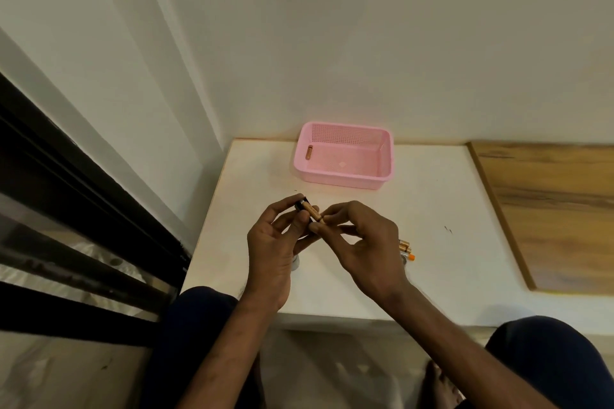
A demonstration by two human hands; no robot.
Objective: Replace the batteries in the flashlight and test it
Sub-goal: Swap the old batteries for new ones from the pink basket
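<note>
My left hand (pixel 275 242) holds a small black battery holder (pixel 301 203) above the white table. A gold battery (pixel 314 212) sticks out of the holder, and my right hand (pixel 363 242) pinches its near end between thumb and forefinger. Two or three more gold and orange batteries (pixel 407 251) lie on the table just right of my right hand. A grey flashlight part (pixel 295 263) peeks out under my left hand; most of it is hidden.
A pink perforated basket (pixel 345 156) stands at the back of the white table (pixel 448 209) with one battery (pixel 309 153) inside at its left wall. A wooden board (pixel 551 209) lies at the right. A black window frame (pixel 83 209) runs along the left.
</note>
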